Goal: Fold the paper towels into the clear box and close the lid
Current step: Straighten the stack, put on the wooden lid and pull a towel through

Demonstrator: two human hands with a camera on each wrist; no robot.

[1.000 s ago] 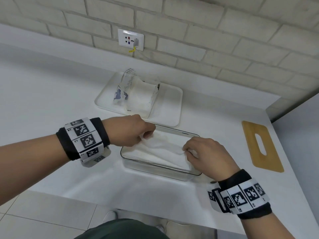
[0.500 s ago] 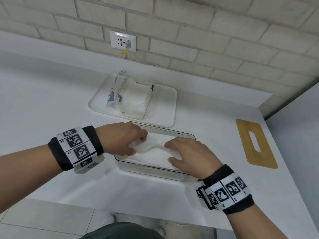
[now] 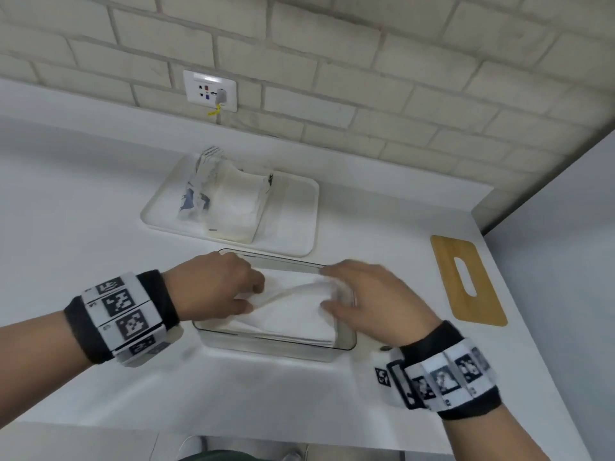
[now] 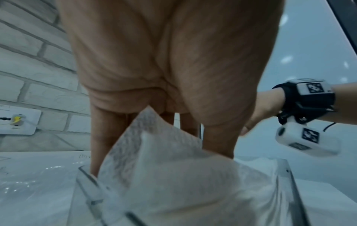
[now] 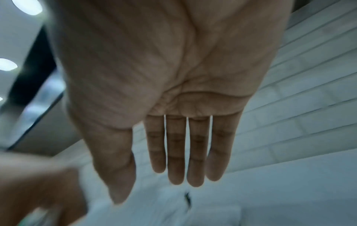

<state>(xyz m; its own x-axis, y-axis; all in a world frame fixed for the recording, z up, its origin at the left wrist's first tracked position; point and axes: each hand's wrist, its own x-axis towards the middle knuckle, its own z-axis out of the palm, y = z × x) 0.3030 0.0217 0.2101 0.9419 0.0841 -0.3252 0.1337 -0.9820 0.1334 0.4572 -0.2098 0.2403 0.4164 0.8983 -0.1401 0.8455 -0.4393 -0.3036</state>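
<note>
both hands at the box with the towels

the clear box (image 3: pixel 346 341) stands on the white counter (image 3: pixel 100 201), near its front edge, and the folded towels (image 3: pixel 293 317) lie inside it. the left hand (image 3: pixel 213 287) is at the left end of the box; its thumb and fingers pinch a raised corner of the top towel. the right hand (image 3: pixel 369 301) is over the right end, flat, fingers (image 5: pixel 175 152) straight and holding nothing. right of the box lies a wooden lid (image 3: pixel 466 281). behind the box a white tray (image 3: pixel 296 207) carries a towel pack (image 3: pixel 226 197). on the brick wall is a socket (image 3: pixel 209 90).
</note>
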